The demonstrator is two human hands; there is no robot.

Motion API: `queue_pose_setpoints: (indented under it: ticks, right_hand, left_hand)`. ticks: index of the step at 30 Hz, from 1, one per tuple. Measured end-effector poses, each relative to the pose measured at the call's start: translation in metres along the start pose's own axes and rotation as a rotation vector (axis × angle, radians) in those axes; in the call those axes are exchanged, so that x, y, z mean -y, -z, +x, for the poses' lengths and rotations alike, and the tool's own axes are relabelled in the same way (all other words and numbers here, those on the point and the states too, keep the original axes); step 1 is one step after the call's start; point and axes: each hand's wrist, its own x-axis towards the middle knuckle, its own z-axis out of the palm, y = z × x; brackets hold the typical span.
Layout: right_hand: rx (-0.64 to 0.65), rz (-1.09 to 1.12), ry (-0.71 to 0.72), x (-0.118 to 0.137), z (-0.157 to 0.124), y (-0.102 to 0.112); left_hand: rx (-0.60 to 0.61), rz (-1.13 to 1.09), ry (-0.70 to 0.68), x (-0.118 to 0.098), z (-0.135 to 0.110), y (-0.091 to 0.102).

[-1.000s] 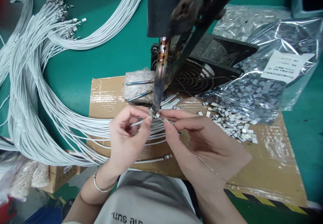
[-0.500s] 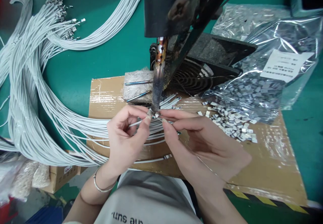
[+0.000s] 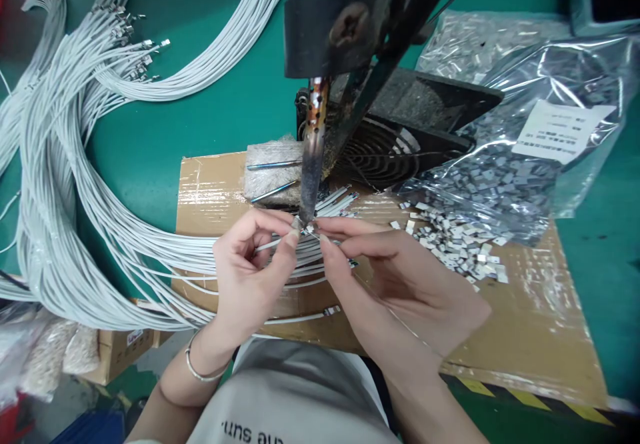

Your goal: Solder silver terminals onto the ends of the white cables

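Observation:
My left hand (image 3: 257, 271) pinches a white cable (image 3: 267, 245) near its end, thumb against index finger. At that end a small metal connector (image 3: 309, 229) sits right under the tip of a mounted soldering iron (image 3: 314, 144). From the right, my right hand (image 3: 395, 284) closes thumb and fingers on a thin solder wire (image 3: 407, 326), which trails back across the palm. Its front end reaches the connector and iron tip. Fingertips partly hide the exact contact. More white cables (image 3: 195, 244) run beneath both hands.
Loose small metal pieces (image 3: 465, 241) lie right on the cardboard (image 3: 530, 317), beside a labelled clear bag (image 3: 565, 131). Behind the iron stands a black fan (image 3: 380, 154). Two thin metal rods lie on a wrapped block (image 3: 273, 181). A big cable bundle (image 3: 45, 197) fills the left.
My right hand has shifted very slightly left. Both hands otherwise keep their grip at the iron tip, and the view has moved a little.

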Motion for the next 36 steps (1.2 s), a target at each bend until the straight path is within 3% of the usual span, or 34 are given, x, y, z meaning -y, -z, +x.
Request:
queue_pose_setpoints:
  ticks: [36]
  right_hand:
    - [0.006, -0.054, 0.002, 0.0011, -0.0011, 0.0034]
  left_hand:
    - [-0.004, 0.004, 0.016, -0.0018, 0.0017, -0.0011]
